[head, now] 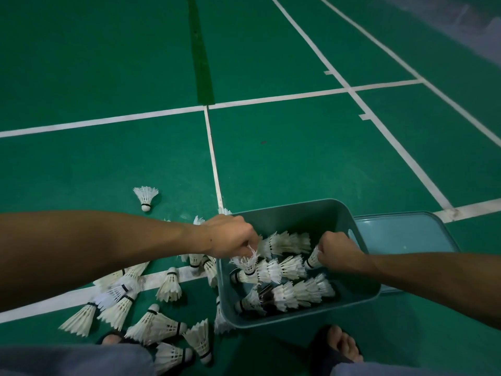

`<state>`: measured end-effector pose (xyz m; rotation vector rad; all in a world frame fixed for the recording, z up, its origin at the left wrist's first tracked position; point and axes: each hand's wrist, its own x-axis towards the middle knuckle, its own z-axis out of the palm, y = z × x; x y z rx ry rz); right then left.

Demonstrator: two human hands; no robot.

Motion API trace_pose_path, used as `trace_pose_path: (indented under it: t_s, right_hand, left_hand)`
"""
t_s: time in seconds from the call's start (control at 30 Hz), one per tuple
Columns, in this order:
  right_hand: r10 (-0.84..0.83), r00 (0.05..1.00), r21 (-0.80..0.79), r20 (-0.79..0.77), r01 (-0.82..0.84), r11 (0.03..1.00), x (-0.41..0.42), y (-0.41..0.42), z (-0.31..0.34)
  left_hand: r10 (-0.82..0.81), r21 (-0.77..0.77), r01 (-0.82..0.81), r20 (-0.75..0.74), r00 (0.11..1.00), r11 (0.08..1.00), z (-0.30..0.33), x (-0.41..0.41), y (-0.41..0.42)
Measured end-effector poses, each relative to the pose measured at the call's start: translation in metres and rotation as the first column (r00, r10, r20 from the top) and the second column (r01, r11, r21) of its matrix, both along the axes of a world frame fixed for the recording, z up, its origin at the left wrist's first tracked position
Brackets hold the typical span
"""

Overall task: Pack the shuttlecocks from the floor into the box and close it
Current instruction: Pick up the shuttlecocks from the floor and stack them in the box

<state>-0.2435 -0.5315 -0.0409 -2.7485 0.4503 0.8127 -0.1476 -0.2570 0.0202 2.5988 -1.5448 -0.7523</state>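
Over the teal box (360, 295), the left hand (230, 236) pinches a shuttlecock (248, 263) in curled fingers, and the right hand (337, 252) grips another shuttlecock (311, 260) at the box's 2 o'clock side. More loose shuttlecocks (151, 325) lie on the floor (298, 158) at the box's 9 o'clock; its lid (401, 234) lies at 3 o'clock.

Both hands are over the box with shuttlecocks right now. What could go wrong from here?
1. The left hand pinches a white feather shuttlecock by its frayed feathers over the teal plastic box; the feathers could bend or tear.
2. Loose shuttlecocks lie on the green court floor by the sandalled feet; a step may crush them.
3. One stray shuttlecock stands apart and may be missed before the teal lid goes on.
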Motion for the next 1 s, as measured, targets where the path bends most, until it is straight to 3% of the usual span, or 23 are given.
trace_pose_path:
  t_s: [0.1, 0.23, 0.37, 0.53, 0.77, 0.87, 0.93, 1.0]
  right_hand:
    - [-0.145, 0.988, 0.085, -0.050, 0.149, 0.985, 0.006, -0.002, -0.009]
    - [-0.203, 0.964, 0.203, -0.173, 0.237, 0.950, 0.004, -0.003, -0.024]
    - [-0.330, 0.927, 0.267, -0.176, 0.368, 0.891, -0.004, 0.001, -0.040]
    - [-0.332, 0.930, 0.278, -0.159, 0.365, 0.889, -0.003, 0.006, -0.045]
    - [0.000, 0.985, 0.100, -0.175, 0.018, 0.995, 0.006, 0.008, -0.017]
    - [0.174, 0.981, 0.132, 0.090, -0.185, 0.974, 0.006, 0.024, 0.009]
    - [0.281, 0.905, 0.182, 0.321, -0.350, 0.919, 0.003, 0.044, 0.035]
    - [0.426, 0.792, 0.166, 0.437, -0.536, 0.828, -0.003, 0.063, 0.054]
  left_hand:
    - [0.005, 0.010, -0.005, -0.008, 1.000, 1.000, -0.003, 0.001, 0.002]
    - [0.009, 0.014, -0.009, -0.009, 1.000, 1.000, -0.002, 0.001, 0.001]
    - [0.011, 0.012, -0.011, 0.020, 1.000, 1.000, 0.000, 0.001, 0.000]
    - [0.010, 0.016, -0.010, 0.033, 0.999, 1.000, 0.002, 0.000, -0.002]
    - [0.025, 0.002, -0.025, -0.016, 1.000, 1.000, 0.002, -0.001, 0.000]
    - [0.062, -0.011, -0.062, -0.017, 0.998, 0.998, 0.002, 0.001, 0.000]
    - [0.118, -0.008, -0.118, -0.022, 0.993, 0.993, 0.002, 0.001, -0.001]
    - [0.171, -0.004, -0.171, -0.034, 0.985, 0.985, 0.000, 0.002, -0.004]
